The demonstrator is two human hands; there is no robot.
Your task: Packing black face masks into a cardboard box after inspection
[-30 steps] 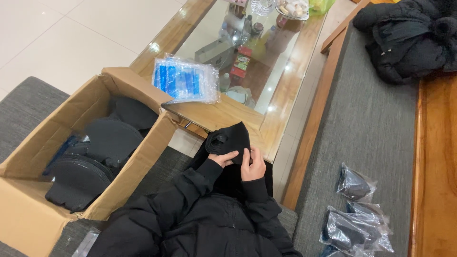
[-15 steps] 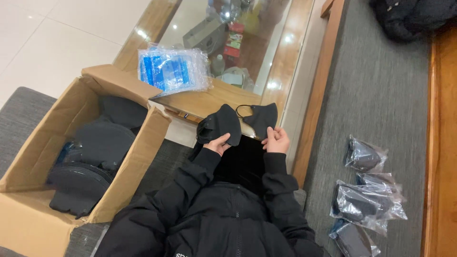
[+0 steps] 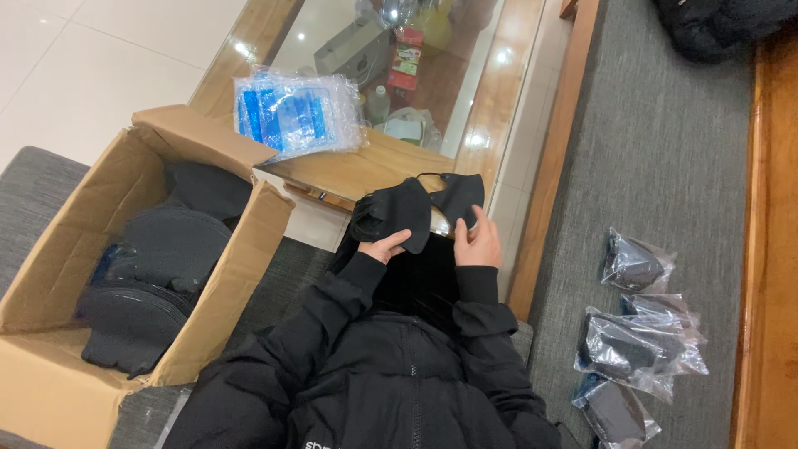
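Head view: the person, in a black padded jacket, holds a small bunch of black face masks (image 3: 411, 212) up in front of the chest, just above the near edge of a glass-topped wooden desk (image 3: 357, 170). The left hand (image 3: 386, 246) grips the lower edge of the left mask, thumb on top and fingers (image 3: 399, 241) curled beneath, pinching the cloth. The right hand (image 3: 478, 241) holds the right mask (image 3: 457, 195) with its fingers pressed flat against the fabric, thumb hidden behind. A thin ear loop arcs above the pair.

The masks look light, soft and floppy (they sag where unsupported), so I judge a pinch at the edge or the centre fold the surest hold; the loops would likely snag or stretch.

On the desk lies a clear bag of blue packets (image 3: 295, 112). To the left an open cardboard box (image 3: 249, 249) holds stacks of black masks. To the right, on the grey sofa seat (image 3: 665, 166), lie several bagged masks (image 3: 636, 349), well apart from the hands.
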